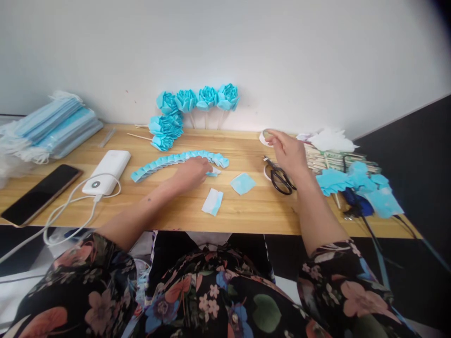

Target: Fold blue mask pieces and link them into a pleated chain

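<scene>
At the right end of a long pleated blue strip point(169, 161), my left hand point(193, 173) is closed, its fingertips on a small blue-and-white piece of mask fabric point(213, 172). Two more cut fabric pieces lie nearby: one mostly white point(212, 202) and one pale blue square point(243, 183). Farther right, my right hand point(289, 151) has its fingertips on a white roll of tape point(263, 138) near the wall. Black-handled scissors point(281, 181) lie just below that hand, over another white ring point(267, 172) that they partly cover.
Several blue fabric roses point(207, 97) on sticks lean on the wall or lie by it. Left are stacked masks point(58, 124), a phone point(42, 195) and a cabled power bank point(106, 172). Right are wooden sticks point(317, 159), white tissue point(331, 140) and ruffled blue pieces point(333, 181).
</scene>
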Demonstrator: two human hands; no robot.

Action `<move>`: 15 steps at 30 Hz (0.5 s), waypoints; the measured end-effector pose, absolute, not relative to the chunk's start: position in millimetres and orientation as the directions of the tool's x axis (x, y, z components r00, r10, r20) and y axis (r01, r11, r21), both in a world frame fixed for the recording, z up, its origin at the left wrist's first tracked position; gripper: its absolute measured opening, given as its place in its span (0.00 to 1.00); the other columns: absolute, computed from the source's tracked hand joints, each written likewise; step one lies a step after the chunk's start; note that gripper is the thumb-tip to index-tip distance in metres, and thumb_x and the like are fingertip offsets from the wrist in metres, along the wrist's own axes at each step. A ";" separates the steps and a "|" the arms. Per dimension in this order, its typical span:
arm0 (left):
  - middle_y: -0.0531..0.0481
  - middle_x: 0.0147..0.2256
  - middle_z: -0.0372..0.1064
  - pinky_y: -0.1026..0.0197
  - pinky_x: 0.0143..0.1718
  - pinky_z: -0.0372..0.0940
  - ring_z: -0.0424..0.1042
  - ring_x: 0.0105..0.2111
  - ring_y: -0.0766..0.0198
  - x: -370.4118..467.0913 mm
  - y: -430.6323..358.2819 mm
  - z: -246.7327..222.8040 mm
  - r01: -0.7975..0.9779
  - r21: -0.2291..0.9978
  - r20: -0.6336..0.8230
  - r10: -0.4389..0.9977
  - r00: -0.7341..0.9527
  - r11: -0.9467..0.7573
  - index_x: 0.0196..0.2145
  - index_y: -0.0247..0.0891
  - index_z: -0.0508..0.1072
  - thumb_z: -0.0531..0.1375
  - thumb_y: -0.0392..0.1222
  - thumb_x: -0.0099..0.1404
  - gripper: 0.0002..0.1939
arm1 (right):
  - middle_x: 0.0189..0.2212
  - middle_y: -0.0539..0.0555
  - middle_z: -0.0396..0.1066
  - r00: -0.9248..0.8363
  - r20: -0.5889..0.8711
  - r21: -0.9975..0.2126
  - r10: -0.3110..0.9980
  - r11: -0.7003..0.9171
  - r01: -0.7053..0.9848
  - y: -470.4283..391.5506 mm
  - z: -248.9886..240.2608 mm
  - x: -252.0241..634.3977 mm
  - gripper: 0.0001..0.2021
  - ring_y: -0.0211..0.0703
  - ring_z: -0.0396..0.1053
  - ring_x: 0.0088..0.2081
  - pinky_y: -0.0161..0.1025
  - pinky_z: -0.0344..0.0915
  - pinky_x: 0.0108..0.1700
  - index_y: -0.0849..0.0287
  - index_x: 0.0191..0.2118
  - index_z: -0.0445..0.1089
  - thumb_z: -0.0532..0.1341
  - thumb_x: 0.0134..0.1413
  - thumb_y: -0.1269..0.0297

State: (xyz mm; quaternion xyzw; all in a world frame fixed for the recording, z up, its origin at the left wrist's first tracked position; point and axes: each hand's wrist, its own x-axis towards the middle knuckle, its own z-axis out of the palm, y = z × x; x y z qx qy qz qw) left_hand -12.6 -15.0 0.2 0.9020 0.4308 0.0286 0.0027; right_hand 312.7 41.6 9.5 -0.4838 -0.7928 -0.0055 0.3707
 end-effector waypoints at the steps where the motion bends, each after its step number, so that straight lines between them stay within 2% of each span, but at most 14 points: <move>1: 0.39 0.41 0.75 0.53 0.43 0.65 0.73 0.43 0.51 -10.6 -15.6 0.6 0.784 0.018 0.040 0.783 0.620 -0.621 0.42 0.33 0.78 0.53 0.29 0.63 0.16 | 0.43 0.56 0.80 -0.222 0.589 -0.370 0.778 0.503 0.781 43.5 7.5 317.9 0.19 0.51 0.78 0.44 0.47 0.71 0.49 0.56 0.57 0.71 0.50 0.66 0.63; 3: 0.41 0.38 0.75 0.54 0.42 0.64 0.73 0.41 0.52 -7.9 -18.1 2.0 0.786 0.056 0.028 0.788 0.616 -0.616 0.38 0.34 0.78 0.52 0.31 0.64 0.14 | 0.42 0.56 0.81 -0.159 0.573 -0.403 0.804 0.446 0.799 46.6 3.1 327.0 0.20 0.52 0.78 0.43 0.48 0.71 0.49 0.56 0.56 0.71 0.51 0.65 0.62; 5: 0.44 0.39 0.77 0.55 0.43 0.64 0.74 0.41 0.54 -7.2 -22.0 4.6 0.756 0.184 0.024 0.772 0.636 -0.628 0.37 0.37 0.78 0.52 0.33 0.66 0.14 | 0.41 0.56 0.81 -0.111 0.556 -0.430 0.823 0.400 0.809 48.1 -1.6 334.0 0.20 0.53 0.78 0.43 0.49 0.71 0.49 0.57 0.57 0.71 0.51 0.65 0.62; 9: 0.47 0.44 0.79 0.59 0.44 0.64 0.75 0.43 0.58 -10.5 -26.4 15.1 0.692 0.448 0.046 0.787 0.615 -0.566 0.46 0.40 0.78 0.52 0.40 0.69 0.16 | 0.41 0.55 0.81 -0.061 0.476 -0.458 0.877 0.307 0.834 45.3 -8.8 340.7 0.19 0.53 0.77 0.44 0.48 0.71 0.49 0.55 0.56 0.72 0.52 0.64 0.62; 11: 0.47 0.44 0.79 0.60 0.42 0.65 0.75 0.40 0.59 -11.8 -23.2 21.0 0.687 0.515 0.077 0.826 0.559 -0.513 0.48 0.40 0.78 0.52 0.42 0.69 0.17 | 0.41 0.55 0.81 -0.062 0.422 -0.453 0.904 0.269 0.850 41.9 -9.6 340.0 0.19 0.53 0.77 0.45 0.48 0.71 0.48 0.53 0.55 0.73 0.54 0.63 0.62; 15: 0.48 0.37 0.79 0.63 0.34 0.61 0.73 0.33 0.62 -9.3 -5.6 26.8 0.681 0.596 0.139 0.890 0.435 -0.426 0.41 0.38 0.80 0.55 0.43 0.67 0.15 | 0.46 0.56 0.79 -0.095 0.367 -0.415 0.925 0.255 0.873 35.3 -7.6 330.7 0.18 0.55 0.76 0.46 0.47 0.70 0.48 0.54 0.54 0.74 0.54 0.63 0.61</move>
